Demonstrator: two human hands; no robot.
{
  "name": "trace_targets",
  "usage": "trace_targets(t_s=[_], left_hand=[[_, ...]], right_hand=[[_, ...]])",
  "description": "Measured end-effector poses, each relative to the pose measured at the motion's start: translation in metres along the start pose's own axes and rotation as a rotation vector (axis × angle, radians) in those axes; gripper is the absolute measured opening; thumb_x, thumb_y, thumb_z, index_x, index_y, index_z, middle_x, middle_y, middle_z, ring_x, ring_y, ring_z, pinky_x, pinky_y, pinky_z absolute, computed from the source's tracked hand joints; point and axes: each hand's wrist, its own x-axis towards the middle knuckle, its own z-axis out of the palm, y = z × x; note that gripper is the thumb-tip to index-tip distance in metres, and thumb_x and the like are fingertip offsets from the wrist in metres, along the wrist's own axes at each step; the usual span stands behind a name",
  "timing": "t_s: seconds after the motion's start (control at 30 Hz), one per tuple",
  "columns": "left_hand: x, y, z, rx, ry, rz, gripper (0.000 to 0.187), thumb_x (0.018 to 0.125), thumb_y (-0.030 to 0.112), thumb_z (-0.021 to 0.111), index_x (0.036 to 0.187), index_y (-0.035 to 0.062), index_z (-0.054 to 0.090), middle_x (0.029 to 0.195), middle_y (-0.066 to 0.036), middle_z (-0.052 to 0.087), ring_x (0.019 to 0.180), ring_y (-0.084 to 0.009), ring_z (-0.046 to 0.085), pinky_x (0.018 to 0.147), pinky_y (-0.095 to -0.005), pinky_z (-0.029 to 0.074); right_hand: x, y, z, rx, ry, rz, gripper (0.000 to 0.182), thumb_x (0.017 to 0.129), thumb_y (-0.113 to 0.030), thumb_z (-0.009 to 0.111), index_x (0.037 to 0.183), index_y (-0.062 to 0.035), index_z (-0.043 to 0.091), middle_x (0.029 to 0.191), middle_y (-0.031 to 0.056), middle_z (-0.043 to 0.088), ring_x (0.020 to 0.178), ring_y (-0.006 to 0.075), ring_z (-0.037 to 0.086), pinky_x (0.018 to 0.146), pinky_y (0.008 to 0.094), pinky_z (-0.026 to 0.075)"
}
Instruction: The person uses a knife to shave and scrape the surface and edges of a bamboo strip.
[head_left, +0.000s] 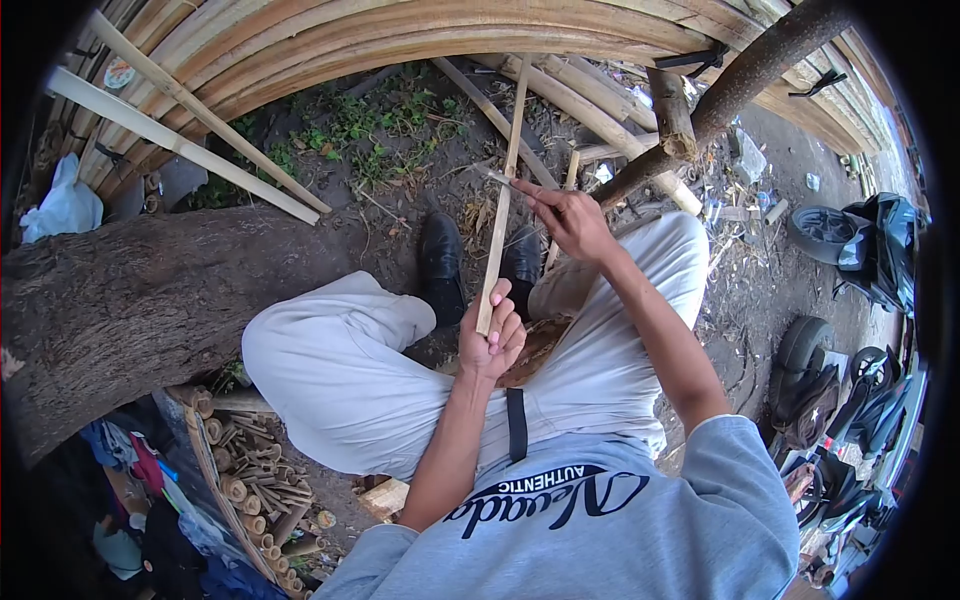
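Observation:
My left hand [492,335] is closed around the lower end of a long, pale bamboo strip [501,222], between my knees. The strip slants up and away toward the stacked wood. My right hand [575,226] grips a knife [494,175], its handle mostly hidden by my fingers. The blade lies across the strip in its upper half and seems to touch it. Below the strip are my black shoes [439,247] on the dirt.
Long bamboo slats [400,45] are stacked across the front. A thick trunk [150,290] lies at left, and a branch post [740,85] slants at upper right. Cut bamboo pieces [262,470] fill the lower left. Motorcycles [870,245] stand at right.

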Motion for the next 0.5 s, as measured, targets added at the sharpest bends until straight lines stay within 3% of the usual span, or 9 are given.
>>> trace_targets(t_s=[0.07,0.13,0.2,0.23,0.3,0.33,0.4,0.5], left_hand=[[0.0,0.0,0.001,0.069,0.011,-0.025,0.027,0.109,0.032,0.039,0.091,0.0125,0.046,0.049,0.004,0.037,0.035,-0.0053,0.028,0.037,-0.0207,0.019],[-0.002,0.001,0.006,0.114,0.022,-0.034,0.028,0.109,0.033,0.038,0.092,0.0119,0.047,0.05,0.004,0.037,0.035,-0.0051,0.028,0.037,-0.0205,0.019],[-0.006,0.001,0.013,0.208,0.127,-0.04,0.027,0.11,0.03,0.036,0.093,0.011,0.046,0.047,0.003,0.037,0.034,-0.0063,0.028,0.037,-0.0214,0.019],[-0.006,0.001,0.017,0.296,0.152,-0.054,0.029,0.11,0.032,0.036,0.092,0.0111,0.047,0.048,0.004,0.036,0.035,-0.0057,0.028,0.037,-0.0212,0.019],[-0.005,-0.002,0.025,0.355,0.171,-0.086,0.031,0.11,0.034,0.036,0.091,0.0112,0.047,0.049,0.004,0.035,0.035,-0.0053,0.028,0.037,-0.021,0.019],[-0.004,-0.004,0.027,0.42,0.192,-0.108,0.033,0.11,0.035,0.036,0.09,0.0113,0.047,0.05,0.004,0.034,0.035,-0.005,0.028,0.037,-0.0209,0.019],[-0.004,-0.009,0.026,0.444,0.197,-0.118,0.035,0.11,0.037,0.036,0.089,0.0111,0.048,0.052,0.005,0.032,0.037,-0.005,0.028,0.037,-0.0217,0.02],[-0.005,-0.009,0.027,0.518,0.229,-0.125,0.036,0.11,0.037,0.037,0.09,0.0104,0.05,0.054,0.004,0.032,0.039,-0.0058,0.029,0.038,-0.0236,0.023]], right_hand=[[-0.008,-0.003,0.006,0.049,0.079,0.032,0.035,0.1,-0.026,0.055,0.134,-0.0211,0.063,0.085,0.019,0.069,0.08,0.0379,0.066,0.068,0.0456,0.051],[-0.027,-0.03,-0.008,0.068,-0.016,0.063,0.036,0.1,-0.024,0.055,0.135,-0.0214,0.063,0.086,0.0179,0.069,0.078,0.0374,0.066,0.067,0.0453,0.051],[-0.048,-0.048,-0.014,0.23,-0.14,-0.108,0.037,0.098,-0.022,0.056,0.135,-0.0219,0.063,0.084,0.0158,0.069,0.075,0.037,0.066,0.066,0.0452,0.051],[-0.051,-0.049,-0.021,0.226,-0.141,-0.099,0.037,0.098,-0.022,0.056,0.135,-0.0219,0.063,0.084,0.0158,0.069,0.075,0.037,0.066,0.066,0.0452,0.051],[-0.055,-0.048,-0.033,0.11,-0.228,-0.109,0.036,0.098,-0.017,0.058,0.133,-0.0129,0.064,0.084,0.0189,0.067,0.073,0.0354,0.065,0.067,0.0438,0.049],[-0.054,-0.039,-0.031,0.104,-0.227,-0.106,0.036,0.098,-0.017,0.058,0.133,-0.0129,0.064,0.084,0.0189,0.067,0.073,0.0354,0.065,0.067,0.0438,0.049],[-0.042,-0.007,-0.018,-0.017,-0.03,-0.074,0.041,0.097,-0.021,0.058,0.137,-0.023,0.061,0.078,0.0145,0.065,0.071,0.0368,0.064,0.064,0.0451,0.05],[-0.018,0.027,-0.013,-0.134,0.059,0.037,0.04,0.098,-0.024,0.056,0.138,-0.0251,0.059,0.083,0.0156,0.068,0.073,0.0376,0.066,0.063,0.0472,0.051]])
